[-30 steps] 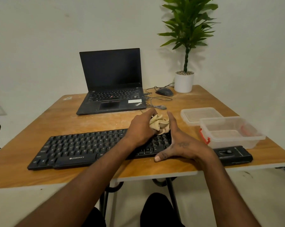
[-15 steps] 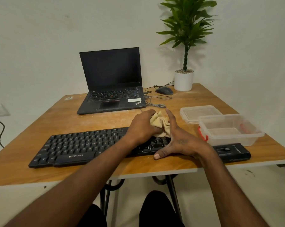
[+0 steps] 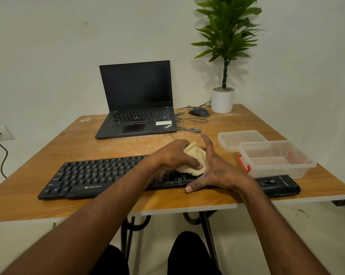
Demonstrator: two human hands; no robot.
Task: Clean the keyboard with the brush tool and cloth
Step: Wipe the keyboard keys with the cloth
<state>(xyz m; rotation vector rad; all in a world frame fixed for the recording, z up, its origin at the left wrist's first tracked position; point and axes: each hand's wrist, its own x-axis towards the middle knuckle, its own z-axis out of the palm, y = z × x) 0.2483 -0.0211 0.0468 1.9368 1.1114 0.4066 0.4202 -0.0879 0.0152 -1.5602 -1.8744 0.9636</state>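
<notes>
The left hand (image 3: 173, 155), gripping the bunched cloth (image 3: 194, 160), has slid slightly farther back across the keyboard (image 3: 100, 175); the wiping continues. The right hand (image 3: 215, 171), spread, steadies the keyboard's end.

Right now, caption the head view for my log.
Left hand wipes keyboard with cloth; right hand steadies it.

The keyboard's (image 3: 92, 175) right end lay hidden under both hands; the potted plant's (image 3: 227, 36) top, at one o'clock, was cropped.
</notes>
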